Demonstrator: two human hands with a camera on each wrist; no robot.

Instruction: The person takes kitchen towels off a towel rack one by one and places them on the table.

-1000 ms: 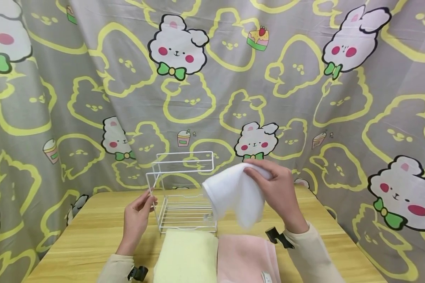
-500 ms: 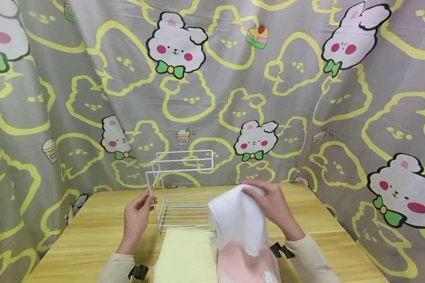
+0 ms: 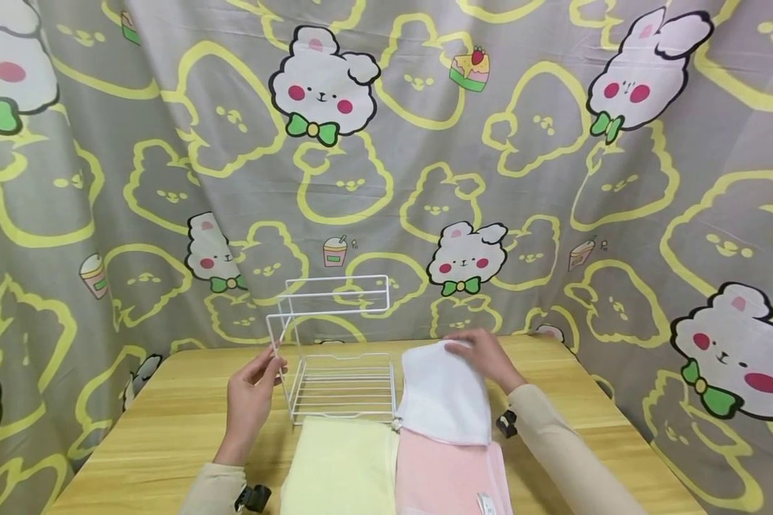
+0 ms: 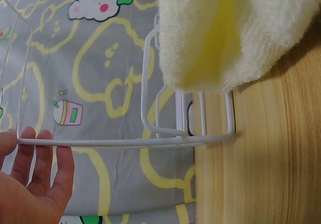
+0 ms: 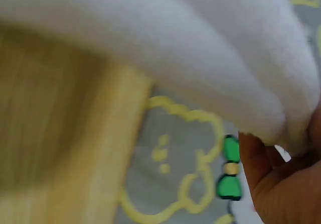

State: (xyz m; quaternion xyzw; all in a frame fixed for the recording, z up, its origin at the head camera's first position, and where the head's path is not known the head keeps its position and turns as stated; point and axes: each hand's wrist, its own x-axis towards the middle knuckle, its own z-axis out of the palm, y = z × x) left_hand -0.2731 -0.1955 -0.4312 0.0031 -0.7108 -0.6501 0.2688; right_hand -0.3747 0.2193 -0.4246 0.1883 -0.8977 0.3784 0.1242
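My left hand (image 3: 253,393) pinches the left upright of a white wire rack (image 3: 344,415); the left wrist view shows its thumb and fingers around the thin rod (image 4: 110,143). With my right hand (image 3: 486,357) I pinch the far edge of a white towel (image 3: 446,400), whose near part lies over a pink towel (image 3: 451,472). In the right wrist view the white cloth (image 5: 200,58) hangs from between thumb and fingers, blurred. Left of the pink towel is a yellow towel (image 3: 341,468), in front of the rack.
All of this stands on a wooden table (image 3: 148,429). A grey patterned curtain (image 3: 386,186) hangs behind the table and along its sides. The pink towel carries a small white tag (image 3: 486,503).
My right hand has come down with the white towel, which hung in the air before and now lies spread over the pink towel's far part. The left hand and rack have stayed put.
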